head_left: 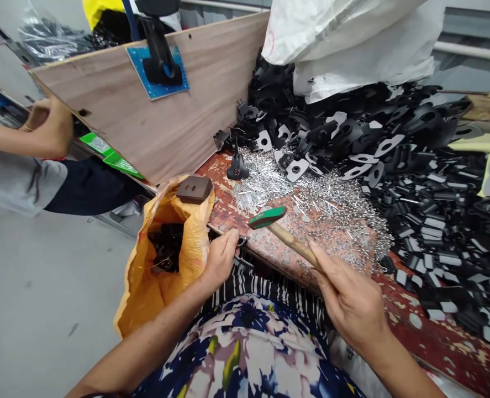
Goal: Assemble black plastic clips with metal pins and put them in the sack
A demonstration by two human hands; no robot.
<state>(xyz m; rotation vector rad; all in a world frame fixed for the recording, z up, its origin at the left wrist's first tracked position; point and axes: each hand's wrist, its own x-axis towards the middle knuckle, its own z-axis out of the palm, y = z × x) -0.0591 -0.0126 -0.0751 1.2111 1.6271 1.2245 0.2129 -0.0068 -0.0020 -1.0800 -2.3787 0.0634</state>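
Observation:
My right hand [352, 296] is closed round the wooden handle of a hammer [292, 243]. Its green head is over the near part of the worn red bench [265, 243]. My left hand [222, 254] is at the bench's front edge, with its fingers closed on a small black plastic part [241, 241], mostly hidden by the fingertips. Beyond the hammer lies a heap of small silvery metal pins [265, 185]. A black clip-like piece [237, 167] stands at the left side of that heap.
An orange sack [135, 282] holding black parts hangs open at my left; a brown block [194, 189] rests by its rim. A wooden board [203, 66] walls the bench's left. Black parts [394, 143] pile up below a white sack [348, 38]. Another person's arm [41, 132] shows far left.

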